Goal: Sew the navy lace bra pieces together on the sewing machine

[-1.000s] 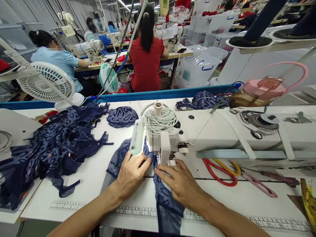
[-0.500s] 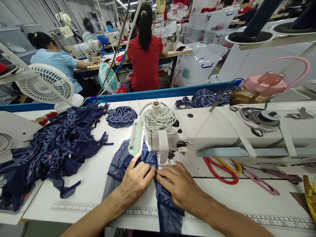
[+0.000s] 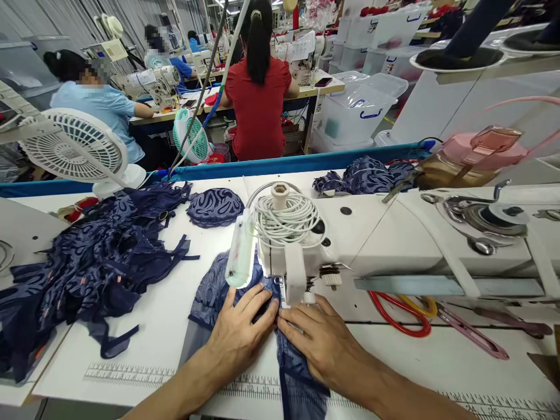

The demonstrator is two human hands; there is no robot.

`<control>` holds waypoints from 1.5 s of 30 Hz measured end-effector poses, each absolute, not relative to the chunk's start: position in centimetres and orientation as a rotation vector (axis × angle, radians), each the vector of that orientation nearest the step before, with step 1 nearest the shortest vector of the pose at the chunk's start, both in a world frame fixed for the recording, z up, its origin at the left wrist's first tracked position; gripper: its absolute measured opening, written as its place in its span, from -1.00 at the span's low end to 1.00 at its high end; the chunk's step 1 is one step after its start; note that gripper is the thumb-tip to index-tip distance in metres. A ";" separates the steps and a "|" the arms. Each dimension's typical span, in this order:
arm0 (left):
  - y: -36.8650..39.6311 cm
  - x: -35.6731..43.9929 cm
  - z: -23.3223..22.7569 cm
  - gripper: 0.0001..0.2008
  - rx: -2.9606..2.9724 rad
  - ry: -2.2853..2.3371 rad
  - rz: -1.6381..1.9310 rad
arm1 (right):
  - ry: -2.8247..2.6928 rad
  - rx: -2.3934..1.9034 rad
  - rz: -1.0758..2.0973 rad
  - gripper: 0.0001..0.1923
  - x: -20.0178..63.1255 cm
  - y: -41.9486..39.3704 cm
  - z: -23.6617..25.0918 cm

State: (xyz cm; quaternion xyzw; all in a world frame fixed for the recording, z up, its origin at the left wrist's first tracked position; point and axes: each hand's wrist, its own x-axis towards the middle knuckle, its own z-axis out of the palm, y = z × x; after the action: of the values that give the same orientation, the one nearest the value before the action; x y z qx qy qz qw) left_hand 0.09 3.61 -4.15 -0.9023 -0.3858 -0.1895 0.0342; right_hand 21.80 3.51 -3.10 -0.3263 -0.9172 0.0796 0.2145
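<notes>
Two of our hands are at work on a big white worktop [image 3: 144,326]. On it sits a long white sewing machine [image 3: 394,233] that reaches off to the right. At the left lies a big heap of dark blue lace [image 3: 87,262], all tangled. A white fan [image 3: 72,149] stands behind that heap. A smaller blue lace pile [image 3: 367,175] rests at the far edge, next to a pink bottle [image 3: 476,154]. A round blue lace cup [image 3: 215,207] lies alone near the middle.

We press one blue lace piece [image 3: 301,379] flat under the front of the machine, and its end hangs off the near edge of the worktop. Our left hand [image 3: 240,332] lies spread and flat on the lace, fingers [image 3: 258,300] pointing at the needle. Our right hand [image 3: 319,338] lies flat too, just beside the left one, fingertips touching the lace. Neither hand is gripping; both just push down.

Red scissors [image 3: 398,318] and pink snips [image 3: 472,335] lie on the worktop to the right. A white cord coil [image 3: 286,216] sits on top of the machine.
</notes>
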 end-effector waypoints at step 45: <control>5.8 2.7 -3.8 -0.79 -2.603 -1.293 -0.435 | -2.553 -0.967 0.165 -0.45 21.9 4.7 -3.6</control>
State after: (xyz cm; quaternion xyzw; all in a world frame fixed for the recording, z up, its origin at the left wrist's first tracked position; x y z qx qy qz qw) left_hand 2.66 5.82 -3.77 -0.8812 -0.4377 -0.1471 0.1012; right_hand 21.94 4.66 -3.61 -0.3463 -0.9142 0.0590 0.2019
